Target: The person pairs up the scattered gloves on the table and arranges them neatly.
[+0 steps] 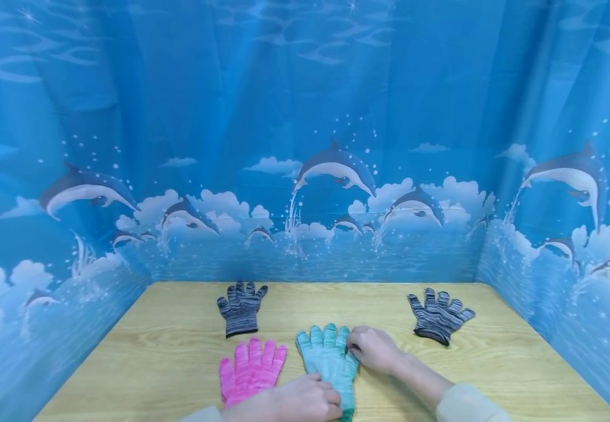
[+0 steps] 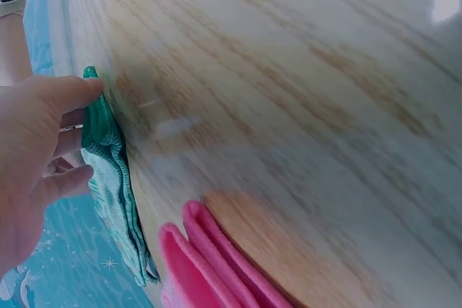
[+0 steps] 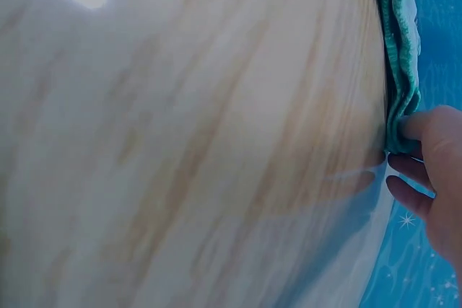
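A teal knitted glove (image 1: 330, 354) lies flat at the front middle of the table, fingers away from me; from the side it shows more than one layer (image 2: 115, 185). My left hand (image 1: 305, 400) is at its cuff, with thumb and fingers pinching the green edge (image 2: 101, 120). On the glove's right side, my right hand (image 1: 375, 350) pinches the outermost glove finger (image 3: 404, 124) between thumb and fingers. A pink glove (image 1: 252, 369) lies just left of the teal one, its lower part hidden behind my left forearm.
Two grey-and-black striped gloves lie farther back, one glove (image 1: 241, 310) at the left and the other glove (image 1: 439, 315) at the right. The wood-grain table (image 1: 167, 351) is enclosed by a blue dolphin-print curtain (image 1: 262, 88) at the back and both sides.
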### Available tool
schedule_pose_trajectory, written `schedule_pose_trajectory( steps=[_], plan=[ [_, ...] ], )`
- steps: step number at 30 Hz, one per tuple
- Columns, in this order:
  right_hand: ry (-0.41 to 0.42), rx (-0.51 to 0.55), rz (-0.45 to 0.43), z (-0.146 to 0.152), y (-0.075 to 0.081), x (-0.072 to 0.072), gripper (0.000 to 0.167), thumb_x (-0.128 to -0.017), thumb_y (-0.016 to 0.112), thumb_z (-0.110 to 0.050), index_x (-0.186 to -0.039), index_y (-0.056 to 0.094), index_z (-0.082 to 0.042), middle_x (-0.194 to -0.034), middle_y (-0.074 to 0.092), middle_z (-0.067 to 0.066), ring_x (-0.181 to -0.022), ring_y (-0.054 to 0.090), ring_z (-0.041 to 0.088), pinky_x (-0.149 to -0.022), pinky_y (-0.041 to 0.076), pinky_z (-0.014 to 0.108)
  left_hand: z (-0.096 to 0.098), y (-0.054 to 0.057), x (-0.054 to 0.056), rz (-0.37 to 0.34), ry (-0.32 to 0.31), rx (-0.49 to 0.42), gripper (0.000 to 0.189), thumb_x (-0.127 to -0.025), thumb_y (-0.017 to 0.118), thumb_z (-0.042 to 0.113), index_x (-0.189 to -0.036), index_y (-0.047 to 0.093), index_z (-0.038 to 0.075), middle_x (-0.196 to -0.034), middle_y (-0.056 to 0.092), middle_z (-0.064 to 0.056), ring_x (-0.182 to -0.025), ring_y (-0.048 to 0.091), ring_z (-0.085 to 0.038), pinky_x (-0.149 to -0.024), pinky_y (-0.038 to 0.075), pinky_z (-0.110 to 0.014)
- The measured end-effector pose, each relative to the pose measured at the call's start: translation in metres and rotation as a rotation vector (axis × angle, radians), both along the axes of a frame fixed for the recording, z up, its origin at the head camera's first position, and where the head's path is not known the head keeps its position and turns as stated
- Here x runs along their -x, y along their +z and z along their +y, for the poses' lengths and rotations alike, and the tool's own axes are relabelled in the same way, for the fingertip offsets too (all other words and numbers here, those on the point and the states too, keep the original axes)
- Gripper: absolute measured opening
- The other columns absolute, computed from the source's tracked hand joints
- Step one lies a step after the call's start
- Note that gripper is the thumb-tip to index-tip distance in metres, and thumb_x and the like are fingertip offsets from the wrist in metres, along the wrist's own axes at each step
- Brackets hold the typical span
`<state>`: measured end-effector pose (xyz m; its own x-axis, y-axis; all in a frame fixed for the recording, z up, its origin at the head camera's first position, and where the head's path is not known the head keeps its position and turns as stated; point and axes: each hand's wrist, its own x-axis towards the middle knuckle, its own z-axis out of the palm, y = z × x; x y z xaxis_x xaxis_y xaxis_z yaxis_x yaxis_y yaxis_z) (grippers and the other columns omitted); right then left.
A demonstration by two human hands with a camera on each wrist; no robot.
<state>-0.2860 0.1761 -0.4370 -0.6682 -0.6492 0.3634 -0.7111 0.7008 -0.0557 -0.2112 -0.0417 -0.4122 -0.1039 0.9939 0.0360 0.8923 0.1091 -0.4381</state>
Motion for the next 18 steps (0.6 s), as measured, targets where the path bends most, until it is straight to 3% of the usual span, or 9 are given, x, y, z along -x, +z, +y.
schedule_pose_trajectory(
  steps=[4,14,18],
  plan=[
    [0.013,-0.015,-0.013,0.0031,0.0012,-0.0005,0.01,-0.079,0.067,-0.006,-0.077,0.066,-0.016,-0.074,0.054,-0.008,-0.068,0.054,0.007,-0.056,0.045,0.023,0.0,0.0004,0.0012,-0.076,0.03,0.033,0.02,-0.092,0.053,0.035,-0.104,0.066,0.027,-0.101,0.059,0.016,-0.09,0.051,0.004,-0.068,0.032,-0.01],
    [-0.053,-0.085,0.053,0.0047,0.0026,0.0009,0.008,-0.078,0.067,-0.009,-0.079,0.061,-0.013,-0.076,0.061,-0.003,-0.07,0.058,0.014,-0.057,0.047,0.028,0.0012,-0.0008,0.0,-0.068,0.058,0.046,0.02,-0.091,0.053,0.035,-0.104,0.066,0.028,-0.101,0.058,0.017,-0.091,0.05,0.005,-0.07,0.035,-0.011],
    [-0.073,-0.111,0.056,0.0031,0.0046,0.0017,0.008,-0.078,0.068,-0.01,-0.078,0.06,-0.013,-0.074,0.059,-0.003,-0.068,0.056,0.014,-0.053,0.045,0.028,0.0013,0.0024,0.0013,-0.105,0.06,0.053,0.023,-0.092,0.052,0.037,-0.107,0.066,0.027,-0.104,0.058,0.016,-0.092,0.05,0.004,-0.071,0.032,-0.011]
  ],
)
